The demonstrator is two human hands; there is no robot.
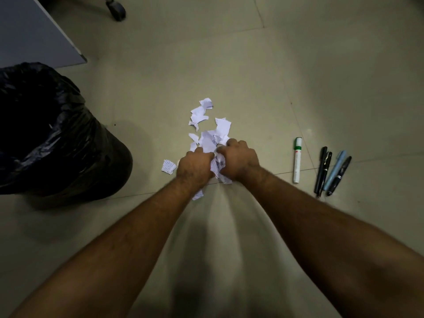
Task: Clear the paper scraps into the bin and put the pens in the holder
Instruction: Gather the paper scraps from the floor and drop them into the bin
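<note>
Several torn white paper scraps lie in a loose pile on the tiled floor. My left hand and my right hand are side by side over the near end of the pile, fingers curled round a bunch of scraps between them. One scrap lies apart to the left of my left hand. To the right lie a white marker with a green band and several pens, black and light blue, side by side. A bin lined with a black bag stands at the left. No pen holder is in view.
A grey furniture panel stands at the top left behind the bin. A chair castor sits at the top. Bare tiled floor spreads beyond the scraps.
</note>
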